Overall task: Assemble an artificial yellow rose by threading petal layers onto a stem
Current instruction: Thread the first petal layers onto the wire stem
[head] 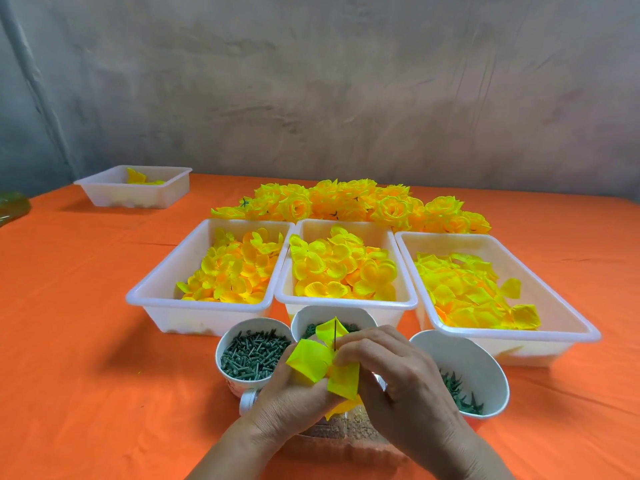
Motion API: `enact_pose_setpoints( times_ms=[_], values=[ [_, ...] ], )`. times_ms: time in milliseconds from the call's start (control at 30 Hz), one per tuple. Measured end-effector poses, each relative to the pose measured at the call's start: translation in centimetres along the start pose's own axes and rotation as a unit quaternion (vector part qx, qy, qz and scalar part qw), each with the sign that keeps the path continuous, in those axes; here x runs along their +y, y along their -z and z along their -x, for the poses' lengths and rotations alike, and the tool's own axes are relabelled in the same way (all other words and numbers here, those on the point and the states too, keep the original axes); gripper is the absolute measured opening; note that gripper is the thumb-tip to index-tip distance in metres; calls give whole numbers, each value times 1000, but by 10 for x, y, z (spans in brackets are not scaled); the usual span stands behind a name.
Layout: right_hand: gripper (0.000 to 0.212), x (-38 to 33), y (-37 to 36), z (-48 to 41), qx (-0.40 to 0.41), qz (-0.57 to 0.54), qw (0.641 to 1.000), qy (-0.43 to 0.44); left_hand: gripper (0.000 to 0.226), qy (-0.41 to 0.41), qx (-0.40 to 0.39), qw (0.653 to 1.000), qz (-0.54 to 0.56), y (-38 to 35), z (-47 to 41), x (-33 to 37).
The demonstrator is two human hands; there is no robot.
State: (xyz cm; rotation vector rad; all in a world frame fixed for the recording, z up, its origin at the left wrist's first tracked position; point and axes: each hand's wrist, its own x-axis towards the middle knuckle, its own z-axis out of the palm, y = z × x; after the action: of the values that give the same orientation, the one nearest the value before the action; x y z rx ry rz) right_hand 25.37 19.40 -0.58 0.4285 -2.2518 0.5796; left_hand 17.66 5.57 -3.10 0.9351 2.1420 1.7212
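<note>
A yellow petal layer (310,360) sits on a thin dark stem (335,332) that pokes up through its middle. My left hand (287,407) grips the lower petals from below. My right hand (398,375) pinches the petal layer right at the stem. Three white trays of loose yellow petals stand behind: left tray (162,282), middle tray (346,301), right tray (554,306). A heap of finished yellow roses (349,202) lies behind the trays.
Three white cups stand close to my hands: one with green pegs (252,351), one behind the petals (304,317), one with green star-shaped calyxes (467,372). A small white tray (135,185) sits at the far left on the orange cloth (86,341).
</note>
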Motion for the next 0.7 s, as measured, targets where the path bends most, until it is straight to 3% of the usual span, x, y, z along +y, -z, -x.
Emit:
enact_pose_setpoints(
  times_ms=[100, 200, 333, 433, 533, 700],
  values=[
    [21, -1, 2, 0, -15, -25, 1000, -11, 21, -40, -40, 998, -15, 5, -3, 5],
    [21, 1, 5, 3, -32, -31, 999, -29, 27, -10, -103, 994, 21, 17, -3, 13],
    [20, 1, 5, 7, -46, -39, 998, -27, 76, 80, -153, 983, -66, 50, -1, 17],
    [21, 2, 5, 9, -56, -47, 996, -46, 78, 95, -146, 981, -90, 70, 1, 21],
    [22, 2, 5, 10, -59, -51, 995, -58, 80, 117, -128, 984, -45, 77, 5, 22],
    [25, -1, 7, 11, -65, -50, 995, -65, 65, 108, -88, 990, 13, 78, 6, 24]
  ],
)
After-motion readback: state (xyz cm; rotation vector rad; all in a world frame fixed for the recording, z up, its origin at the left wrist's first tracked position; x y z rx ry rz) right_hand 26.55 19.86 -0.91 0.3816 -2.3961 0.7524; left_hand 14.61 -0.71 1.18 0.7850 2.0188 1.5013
